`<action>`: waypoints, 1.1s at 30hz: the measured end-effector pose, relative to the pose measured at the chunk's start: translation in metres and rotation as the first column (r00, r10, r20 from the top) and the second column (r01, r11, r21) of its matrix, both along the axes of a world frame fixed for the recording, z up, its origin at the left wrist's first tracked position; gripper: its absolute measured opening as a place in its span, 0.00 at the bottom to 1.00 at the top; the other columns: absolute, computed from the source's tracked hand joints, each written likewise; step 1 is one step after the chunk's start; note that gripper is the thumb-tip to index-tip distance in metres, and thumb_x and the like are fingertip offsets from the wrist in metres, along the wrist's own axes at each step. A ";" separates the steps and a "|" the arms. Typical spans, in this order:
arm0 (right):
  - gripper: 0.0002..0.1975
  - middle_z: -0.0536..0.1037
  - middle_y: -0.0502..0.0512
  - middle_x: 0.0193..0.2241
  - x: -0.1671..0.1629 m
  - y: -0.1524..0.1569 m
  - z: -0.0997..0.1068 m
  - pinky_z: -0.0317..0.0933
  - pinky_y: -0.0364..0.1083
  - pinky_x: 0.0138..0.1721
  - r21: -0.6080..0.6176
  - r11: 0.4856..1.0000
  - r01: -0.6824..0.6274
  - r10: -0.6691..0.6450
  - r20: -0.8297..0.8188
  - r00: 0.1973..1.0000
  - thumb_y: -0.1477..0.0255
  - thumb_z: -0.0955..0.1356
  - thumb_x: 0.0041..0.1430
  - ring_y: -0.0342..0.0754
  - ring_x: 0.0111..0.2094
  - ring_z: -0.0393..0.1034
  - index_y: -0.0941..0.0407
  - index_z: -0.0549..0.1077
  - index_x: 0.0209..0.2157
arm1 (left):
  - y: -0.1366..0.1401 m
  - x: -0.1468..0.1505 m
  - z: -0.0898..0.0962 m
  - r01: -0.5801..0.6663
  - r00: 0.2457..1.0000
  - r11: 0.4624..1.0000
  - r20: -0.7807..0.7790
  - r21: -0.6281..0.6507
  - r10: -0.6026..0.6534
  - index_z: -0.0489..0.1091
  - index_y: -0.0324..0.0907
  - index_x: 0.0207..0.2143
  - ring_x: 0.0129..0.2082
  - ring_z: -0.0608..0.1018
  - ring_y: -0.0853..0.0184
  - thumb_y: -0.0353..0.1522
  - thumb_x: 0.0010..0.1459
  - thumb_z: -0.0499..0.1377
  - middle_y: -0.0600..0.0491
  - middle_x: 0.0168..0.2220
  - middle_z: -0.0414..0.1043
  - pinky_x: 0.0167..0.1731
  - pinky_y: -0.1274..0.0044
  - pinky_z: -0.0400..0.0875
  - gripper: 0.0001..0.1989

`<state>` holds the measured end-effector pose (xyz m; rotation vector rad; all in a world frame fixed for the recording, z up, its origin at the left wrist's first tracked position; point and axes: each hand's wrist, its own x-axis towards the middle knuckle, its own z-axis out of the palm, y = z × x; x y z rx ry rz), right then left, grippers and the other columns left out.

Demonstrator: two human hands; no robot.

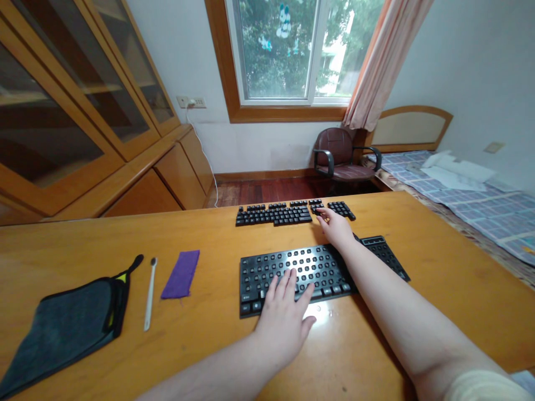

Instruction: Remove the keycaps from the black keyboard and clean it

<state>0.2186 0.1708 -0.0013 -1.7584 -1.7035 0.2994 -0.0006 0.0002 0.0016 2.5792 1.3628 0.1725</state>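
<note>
My left hand (285,317) rests palm down with spread fingers on the lower left part of a black keyboard (267,270), whose main block shows bare key posts. Several keys along its bottom row still have their caps. My right hand (335,227) reaches past the keyboard to the black keycaps (292,215) laid out in rows near the table's far edge. Its fingers are stretched out and slightly apart at the small middle cluster, with no keycap plainly held. My right forearm hides part of the keyboard's right side.
On the wooden table (209,345), to the left, lie a purple cloth (181,274), a white-handled brush (150,295) and a dark grey cloth (75,314) with black edging. Beyond stand a maroon armchair (336,153), a bed (468,195) and a glass-door cabinet (125,161).
</note>
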 end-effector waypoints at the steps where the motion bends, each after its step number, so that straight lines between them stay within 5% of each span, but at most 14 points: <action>1: 0.15 0.78 0.53 0.32 0.000 0.000 0.000 0.63 0.44 0.32 -0.003 1.000 0.002 -0.002 0.001 1.000 0.67 0.64 0.56 0.44 0.24 0.70 0.53 0.73 0.45 | 0.000 0.000 0.000 -0.002 1.000 1.000 -0.001 0.001 0.002 0.51 0.53 0.61 0.64 0.46 0.53 0.46 0.59 0.49 0.46 0.65 0.41 0.59 0.57 0.43 0.28; 16: 0.16 0.78 0.55 0.37 0.000 0.001 -0.001 0.64 0.46 0.35 0.009 1.000 0.015 -0.016 0.015 1.000 0.68 0.64 0.56 0.46 0.27 0.72 0.53 0.73 0.46 | 0.000 0.001 -0.001 -0.001 1.000 1.000 0.001 0.008 0.001 0.52 0.53 0.61 0.64 0.47 0.52 0.46 0.59 0.49 0.46 0.65 0.42 0.59 0.57 0.44 0.28; 23: 0.15 0.78 0.52 0.41 0.001 -0.002 0.002 0.63 0.48 0.44 0.114 0.993 -0.031 0.034 -0.020 0.999 0.70 0.62 0.57 0.49 0.40 0.72 0.51 0.74 0.45 | 0.000 0.001 0.000 -0.002 1.000 1.000 0.022 0.015 0.001 0.52 0.52 0.61 0.64 0.47 0.53 0.47 0.59 0.47 0.45 0.65 0.42 0.59 0.57 0.44 0.28; 33: 0.19 0.79 0.55 0.34 0.004 -0.004 0.003 0.64 0.48 0.39 0.113 0.994 0.001 0.023 -0.210 0.977 0.66 0.59 0.60 0.48 0.35 0.73 0.55 0.69 0.51 | -0.001 0.000 -0.001 -0.003 0.999 1.000 0.033 0.013 0.002 0.52 0.52 0.61 0.64 0.46 0.53 0.48 0.60 0.45 0.44 0.65 0.42 0.59 0.57 0.44 0.28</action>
